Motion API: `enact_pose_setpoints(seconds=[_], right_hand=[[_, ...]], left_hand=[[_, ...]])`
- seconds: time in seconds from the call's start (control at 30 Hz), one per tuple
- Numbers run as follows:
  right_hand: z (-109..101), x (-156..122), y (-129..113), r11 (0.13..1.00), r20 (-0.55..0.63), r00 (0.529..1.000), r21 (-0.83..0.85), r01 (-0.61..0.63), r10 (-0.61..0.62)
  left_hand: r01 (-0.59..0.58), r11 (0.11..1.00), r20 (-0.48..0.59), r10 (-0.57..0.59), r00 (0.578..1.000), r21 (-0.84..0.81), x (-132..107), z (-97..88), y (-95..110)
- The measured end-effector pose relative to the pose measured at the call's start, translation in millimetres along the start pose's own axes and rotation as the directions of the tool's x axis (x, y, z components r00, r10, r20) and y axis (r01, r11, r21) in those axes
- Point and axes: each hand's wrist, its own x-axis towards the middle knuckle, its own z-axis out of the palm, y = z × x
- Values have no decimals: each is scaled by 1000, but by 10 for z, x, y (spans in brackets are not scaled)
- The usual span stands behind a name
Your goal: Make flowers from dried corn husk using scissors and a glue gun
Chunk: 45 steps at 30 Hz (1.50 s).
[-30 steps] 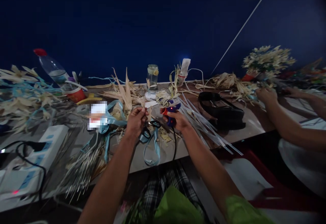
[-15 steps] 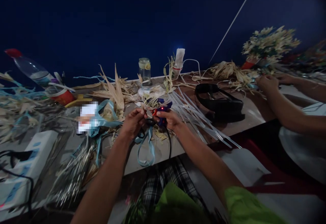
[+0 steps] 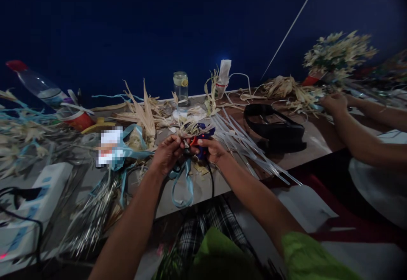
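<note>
My left hand [image 3: 167, 155] is closed in a pinch, its fingertips on a small pale strip of dried corn husk [image 3: 185, 148]. Close beside it, my right hand [image 3: 213, 149] is wrapped round a blue glue gun [image 3: 207, 132] with an orange-red trigger and a small red light. A black cord [image 3: 211, 180] runs down from the gun over the table edge. Curled husk shreds [image 3: 192, 127] lie just behind the gun's front. Below my left hand, a light blue ribbon loop [image 3: 182, 193] lies on the table. The gun's nozzle is hard to make out.
Clear glue sticks [image 3: 243, 142] lie right of my hands, near a black strap-like object [image 3: 275, 129]. Dried husks [image 3: 146, 110], a jar [image 3: 181, 88], wire stems [image 3: 92, 214] and a power strip [image 3: 43, 203] surround the spot. A co-worker's hands [image 3: 335, 102] work at right.
Both hands stay in almost the same place, with only slight finger movement at the husk and glue gun. The co-worker's hands have shifted slightly.
</note>
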Motion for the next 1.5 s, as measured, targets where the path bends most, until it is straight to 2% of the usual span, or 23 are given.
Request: enact_pose_setpoints(seconds=[0.07,0.17,0.27,0.37,0.53,0.77,1.0,1.13,1.2,1.23,1.33,1.4,1.5], right_hand=[[-31,6,-42,998,-18,999,46,43,-42],[-94,28,-117,986,-145,981,90,140,-126],[-166,63,-161,978,-278,956,154,137,-90],[-227,93,-161,968,-326,944,248,28,56],[-288,108,-135,916,-298,904,352,-194,306],[-284,131,-211,890,-341,851,368,-269,399],[-328,111,-296,869,-382,780,210,-449,496],[-373,117,-262,798,-481,700,1,-602,528],[-369,93,-243,720,-539,673,-165,-674,506],[-359,70,-240,676,-557,678,-259,-690,479],[-290,-19,-265,605,-571,777,-530,-595,264],[-199,-59,-306,628,-544,837,-630,-456,61],[17,-46,-360,726,-476,872,-640,-253,-115]], left_hand=[[2,1000,-4,-2,1000,-11,-14,5,9],[13,1000,-23,-13,1000,-12,-29,12,22],[3,1000,-30,-3,1000,-12,-30,21,32],[-20,1000,-31,19,999,-10,-26,23,37],[-40,999,-15,40,999,-9,-37,1,37],[-80,997,-27,80,996,11,-72,-2,60],[-83,996,-19,82,996,-23,-89,18,91],[-83,996,-19,82,996,-31,-105,28,99],[-94,995,-10,93,996,-42,-105,29,98],[-101,994,-4,100,995,-45,-102,29,95],[-111,993,13,111,994,-38,-91,25,77],[-102,995,20,102,995,-25,-84,18,59],[-99,995,16,99,995,2,-74,5,34]])
